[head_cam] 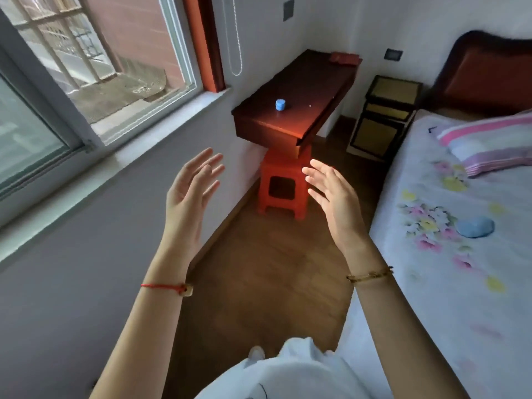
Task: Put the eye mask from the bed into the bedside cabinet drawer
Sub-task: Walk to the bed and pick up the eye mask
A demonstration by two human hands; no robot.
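Right now my left hand [188, 194] and right hand [334, 194] float empty, fingers spread, above the floor. Over on the bed [449, 283], the blue eye mask [475, 226] lies near its left edge, well apart from both.

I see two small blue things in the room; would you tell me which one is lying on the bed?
The flat, rounded blue eye mask on the floral bedsheet, nearest the right hand. The other, a small blue cylinder, stands on the dark wooden table.
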